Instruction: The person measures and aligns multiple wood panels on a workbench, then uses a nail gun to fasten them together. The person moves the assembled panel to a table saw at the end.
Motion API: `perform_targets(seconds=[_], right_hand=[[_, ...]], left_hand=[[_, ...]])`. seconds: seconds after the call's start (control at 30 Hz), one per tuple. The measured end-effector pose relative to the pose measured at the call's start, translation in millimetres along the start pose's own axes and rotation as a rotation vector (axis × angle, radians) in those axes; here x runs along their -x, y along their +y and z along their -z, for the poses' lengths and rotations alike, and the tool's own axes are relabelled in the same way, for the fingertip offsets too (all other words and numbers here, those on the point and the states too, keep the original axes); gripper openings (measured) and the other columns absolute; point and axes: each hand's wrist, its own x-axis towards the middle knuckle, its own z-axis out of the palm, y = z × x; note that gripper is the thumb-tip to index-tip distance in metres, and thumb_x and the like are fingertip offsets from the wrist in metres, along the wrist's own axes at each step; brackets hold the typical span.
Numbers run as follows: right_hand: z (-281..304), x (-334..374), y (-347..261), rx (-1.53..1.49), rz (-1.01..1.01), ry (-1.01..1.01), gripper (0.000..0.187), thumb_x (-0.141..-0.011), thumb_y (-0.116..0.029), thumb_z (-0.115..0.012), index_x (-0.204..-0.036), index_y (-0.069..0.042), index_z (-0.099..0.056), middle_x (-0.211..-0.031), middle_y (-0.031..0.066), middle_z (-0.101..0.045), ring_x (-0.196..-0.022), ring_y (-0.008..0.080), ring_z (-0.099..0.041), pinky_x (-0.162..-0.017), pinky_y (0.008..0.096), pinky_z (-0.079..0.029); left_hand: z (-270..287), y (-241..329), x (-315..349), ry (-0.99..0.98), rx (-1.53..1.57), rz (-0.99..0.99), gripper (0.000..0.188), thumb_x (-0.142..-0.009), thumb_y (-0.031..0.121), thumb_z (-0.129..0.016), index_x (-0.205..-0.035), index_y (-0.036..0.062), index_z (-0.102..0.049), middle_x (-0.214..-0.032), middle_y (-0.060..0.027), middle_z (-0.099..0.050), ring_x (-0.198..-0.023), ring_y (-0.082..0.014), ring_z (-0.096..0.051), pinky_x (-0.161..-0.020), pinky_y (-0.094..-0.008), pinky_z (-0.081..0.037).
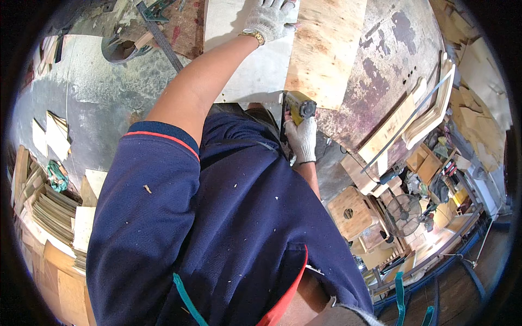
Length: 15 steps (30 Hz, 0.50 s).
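Observation:
My left hand [268, 23], in a pale knitted glove with a gold-coloured band at the wrist, lies stretched out on a white panel [247, 70]. Its fingers are spread over the panel's far part. A brown-grained plywood sheet [322, 57] adjoins the panel on the right. Close to my body, my right hand [302, 140], gloved too, grips a nail gun [299, 104] with a black round cap and a yellowish body. The tool's front sits at the near edge of the panel and plywood, and I cannot tell if it touches them.
The worktable [391, 81] is worn and stained. A metal bar [162, 41] lies at far left near a round hole [120, 50]. Wood strips [429, 103] rest at right. Stacked boards [51, 214] stand at lower left; a fan [404, 213] and wooden boxes [352, 213] at lower right.

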Motion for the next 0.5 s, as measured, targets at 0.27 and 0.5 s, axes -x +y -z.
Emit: perform_targets(seconds=[0.27,0.5], right_hand=[[7.6,26.1,9.5,0.064,-0.091,-0.041,0.030,-0.088,-0.021,-0.073,-0.107,0.001,-0.072,-0.093,0.0237,-0.075,-0.090,0.0387,-0.075,-0.077,0.0440,-0.057],[0.1,26.3,-4.8,0.197,-0.050,-0.013,0.027,-0.086,-0.016,-0.072,-0.106,0.003,-0.070,-0.091,0.0256,-0.074,-0.084,0.0404,-0.074,-0.073,0.0451,-0.058]], left_hand=[[3.5,3.4,-1.3,-0.020,-0.052,-0.014,0.076,-0.089,0.049,-0.062,-0.152,0.0095,-0.046,-0.160,-0.0191,-0.037,-0.149,-0.0396,-0.031,-0.122,-0.0576,-0.021],[6.6,3.0,0.6,-0.017,-0.050,-0.015,0.076,-0.090,0.050,-0.061,-0.151,0.0087,-0.046,-0.159,-0.0188,-0.038,-0.149,-0.0396,-0.031,-0.121,-0.0580,-0.022]])
